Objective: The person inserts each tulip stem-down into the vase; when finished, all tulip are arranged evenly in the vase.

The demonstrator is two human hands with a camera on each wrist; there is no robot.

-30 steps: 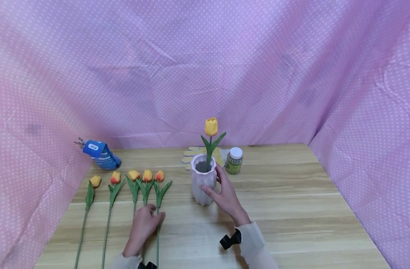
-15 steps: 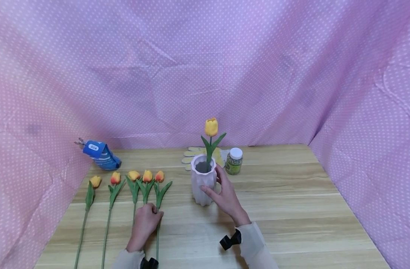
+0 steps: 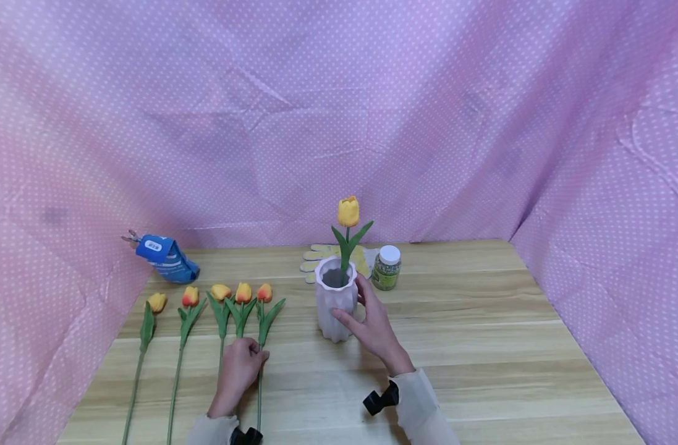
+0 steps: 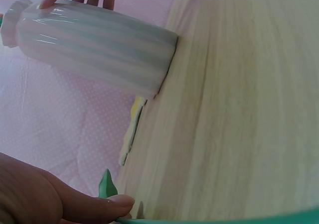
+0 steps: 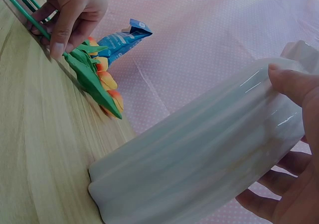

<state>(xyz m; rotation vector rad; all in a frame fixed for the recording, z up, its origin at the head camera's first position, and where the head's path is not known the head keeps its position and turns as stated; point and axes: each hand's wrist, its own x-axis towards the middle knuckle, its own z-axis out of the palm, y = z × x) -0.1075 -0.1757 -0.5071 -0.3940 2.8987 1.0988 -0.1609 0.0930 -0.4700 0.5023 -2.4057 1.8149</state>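
My left hand (image 3: 240, 372) pinches the green stem of the rightmost tulip (image 3: 268, 321) lying on the table, thumb against fingertips just below the leaves. In the right wrist view that pinch shows on the stem, with the leaf (image 5: 88, 79) pointing away from the thumb. A white fluted vase (image 3: 335, 312) stands upright, and my right hand (image 3: 376, 327) grips its right side, thumb at the front and fingers behind. One yellow tulip (image 3: 348, 213) stands in the vase, its lower stem hidden inside.
Left of the held flower lie several more tulips (image 3: 190, 296) with long stems. A blue bag (image 3: 169, 256) is at the back left. Behind the vase are a yellow-and-white glove (image 3: 316, 252) and a white-lidded jar (image 3: 387, 269). A pink dotted cloth (image 3: 316, 123) hangs behind the table.
My left thumb and fingers have closed on the rightmost tulip's stem, the hand shifting slightly. My right hand and the vase have stayed in place.
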